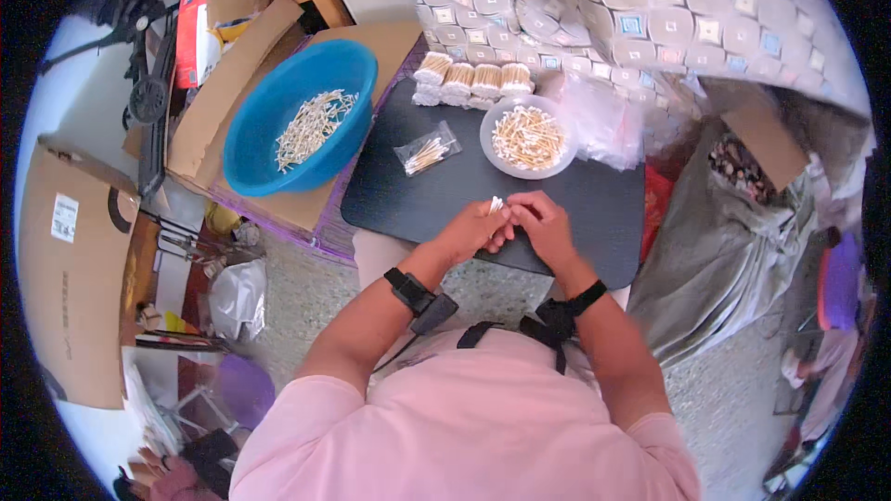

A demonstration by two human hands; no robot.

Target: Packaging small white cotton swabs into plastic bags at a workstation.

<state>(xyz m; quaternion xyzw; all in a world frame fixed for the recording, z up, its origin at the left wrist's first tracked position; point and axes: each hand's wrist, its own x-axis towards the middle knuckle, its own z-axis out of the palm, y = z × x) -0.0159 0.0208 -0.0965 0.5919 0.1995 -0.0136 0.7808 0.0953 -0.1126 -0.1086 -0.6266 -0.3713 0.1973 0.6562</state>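
My left hand [471, 231] and my right hand [544, 224] meet over the near edge of a black board [390, 190]. Together they pinch a small bunch of cotton swabs [496, 205] with white tips. Beyond them stands a round white bowl [492, 156] filled with loose swabs. A small clear bag of swabs [427, 150] lies to the left of the bowl. Several packed bundles of swabs [472, 82] line the board's far edge.
A blue basin [255, 130] holding more swabs rests on flattened cardboard [218, 83] at the left. Patterned cushions [650, 9] lie behind the board. Clear plastic bags [603, 116] sit right of the bowl. A grey sack [733, 232] slumps at the right.
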